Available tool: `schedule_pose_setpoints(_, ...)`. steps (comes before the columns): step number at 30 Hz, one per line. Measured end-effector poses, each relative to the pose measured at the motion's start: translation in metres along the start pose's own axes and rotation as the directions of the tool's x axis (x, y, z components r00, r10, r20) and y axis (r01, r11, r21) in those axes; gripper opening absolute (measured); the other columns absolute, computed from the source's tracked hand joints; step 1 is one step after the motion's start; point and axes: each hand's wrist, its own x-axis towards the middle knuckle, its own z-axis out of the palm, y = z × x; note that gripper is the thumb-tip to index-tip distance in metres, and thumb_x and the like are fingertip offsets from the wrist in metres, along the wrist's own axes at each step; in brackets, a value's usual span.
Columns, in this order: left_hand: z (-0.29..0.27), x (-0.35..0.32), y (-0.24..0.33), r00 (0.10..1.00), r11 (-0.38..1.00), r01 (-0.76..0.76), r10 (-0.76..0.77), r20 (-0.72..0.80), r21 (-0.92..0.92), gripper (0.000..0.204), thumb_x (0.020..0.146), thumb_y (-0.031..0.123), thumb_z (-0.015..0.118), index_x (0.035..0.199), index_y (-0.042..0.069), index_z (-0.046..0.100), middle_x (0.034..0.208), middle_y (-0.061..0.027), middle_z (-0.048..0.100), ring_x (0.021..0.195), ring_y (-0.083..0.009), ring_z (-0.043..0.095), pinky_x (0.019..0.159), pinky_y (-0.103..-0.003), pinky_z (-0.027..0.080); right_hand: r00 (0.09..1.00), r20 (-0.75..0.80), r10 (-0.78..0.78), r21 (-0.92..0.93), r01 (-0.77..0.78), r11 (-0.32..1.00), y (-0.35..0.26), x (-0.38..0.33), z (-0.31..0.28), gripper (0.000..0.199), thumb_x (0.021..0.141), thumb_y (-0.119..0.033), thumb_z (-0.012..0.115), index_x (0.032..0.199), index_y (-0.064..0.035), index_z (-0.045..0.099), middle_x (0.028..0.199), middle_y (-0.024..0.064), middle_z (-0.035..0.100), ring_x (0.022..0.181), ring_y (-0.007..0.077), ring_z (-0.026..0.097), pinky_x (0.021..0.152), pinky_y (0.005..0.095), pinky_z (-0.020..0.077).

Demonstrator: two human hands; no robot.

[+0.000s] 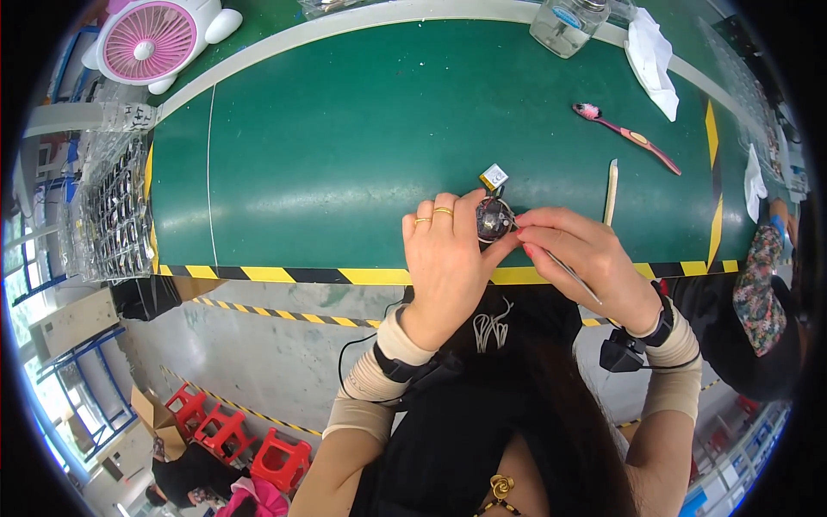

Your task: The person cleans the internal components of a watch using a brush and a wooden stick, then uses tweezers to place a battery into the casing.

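Note:
Near the front edge of the green bench, my left hand (446,254) grips a small round black device (494,221) between thumb and fingers. A small silvery battery pack (494,177) with a yellow edge sits at the device's far side, apparently joined to it by short wires. My right hand (586,258) is closed around a thin metal tool like tweezers (573,277). Its tip reaches the right side of the device, where my fingers partly hide it. The inside of the device is too small to make out.
A pink toothbrush (633,138) and a pale flat stick (612,191) lie to the right. Behind them are a glass jar (566,28) and white tissue (652,65). Clear trays of parts (116,202) stand left, a pink-white fan (148,43) far left. Another person (762,302) sits at right.

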Motion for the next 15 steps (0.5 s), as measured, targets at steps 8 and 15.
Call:
schedule_pose_setpoints(8,-0.027,0.027,-0.009,0.92,0.945,-0.305,0.325,0.219,-0.12,0.061,0.067,0.027,0.085,0.121,0.009,0.063,0.113,-0.0076,0.06,0.112,-0.0307,0.054,0.106,-0.051,0.035,0.998,0.019,-0.056,-0.056,0.057,0.997,0.002,-0.006,-0.001,0.019,0.085,0.002,0.067,0.103,0.006,0.066,0.109,0.017,0.065,0.086,0.0308,0.067,0.074,0.0371,0.0556)
schedule_pose_setpoints(15,-0.018,0.003,-0.015,0.938,0.969,-0.215,0.24,0.251,-0.124,0.063,0.069,0.028,0.084,0.124,0.008,0.061,0.12,-0.0085,0.055,0.125,-0.0337,0.048,0.111,-0.059,0.027,0.999,-0.03,-0.026,-0.051,0.025,0.998,0.004,-0.012,0.002,0.022,0.083,0.003,0.069,0.104,0.0062,0.066,0.109,0.0166,0.065,0.088,0.0315,0.067,0.075,0.0376,0.0558)
